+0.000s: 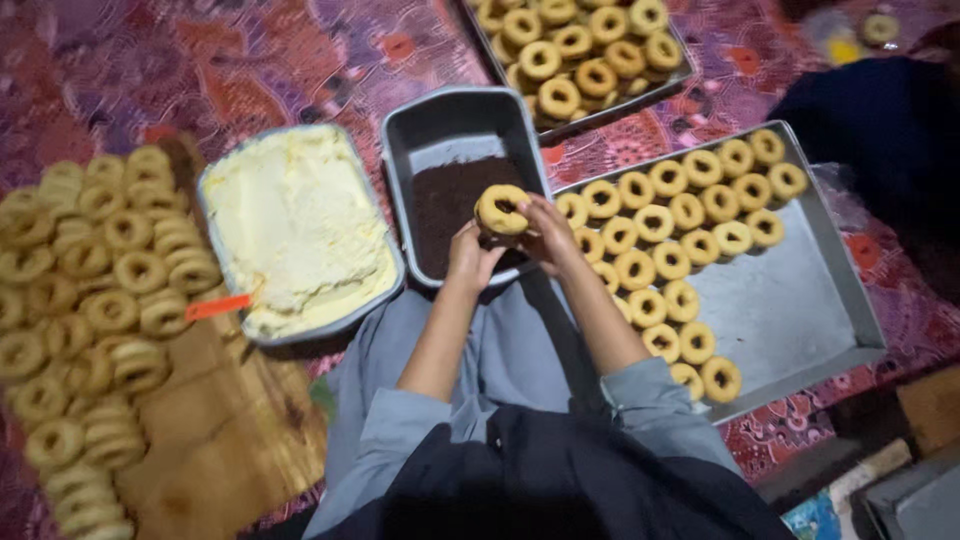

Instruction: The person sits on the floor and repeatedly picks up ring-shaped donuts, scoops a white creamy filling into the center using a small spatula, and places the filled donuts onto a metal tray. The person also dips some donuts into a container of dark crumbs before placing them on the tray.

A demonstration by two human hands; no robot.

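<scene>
Both my hands hold one ring-shaped doughnut over a grey metal pan with dark chocolate sprinkles in its bottom. My left hand grips it from below left, my right hand from the right. The doughnut's pale top faces up. Left of the pan sits a tin of pale yellow cream with an orange-handled spatula resting in it.
A wooden board at left carries several plain doughnuts. A large metal tray at right holds rows of doughnuts, and another full tray lies behind. A patterned red cloth covers the floor. A dark-clothed person sits at far right.
</scene>
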